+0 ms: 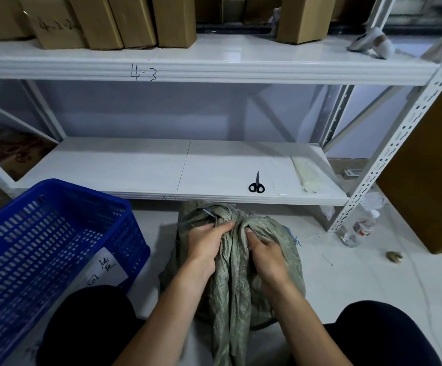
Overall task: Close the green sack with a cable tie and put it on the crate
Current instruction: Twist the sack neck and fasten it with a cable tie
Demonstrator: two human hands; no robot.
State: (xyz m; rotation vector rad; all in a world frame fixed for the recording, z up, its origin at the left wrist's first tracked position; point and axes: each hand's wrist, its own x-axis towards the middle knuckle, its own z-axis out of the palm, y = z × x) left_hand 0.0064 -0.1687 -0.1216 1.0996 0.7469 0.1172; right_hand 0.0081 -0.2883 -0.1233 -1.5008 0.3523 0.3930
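So both hands are bunching the neck of the crinkly woven green sack (234,262) on the floor: left hand (206,245) pinching the thin cable tie (209,214), right hand (266,256) clenched on fabric. Blue perforated plastic crate (48,241) just left; black scissors (256,184) on the shelf beyond.

Both my hands grip the green sack (237,262) neck: left hand (206,244) pinching by the cable tie (209,214), right hand (264,256) bunching fabric, blue crate (53,233) beside.
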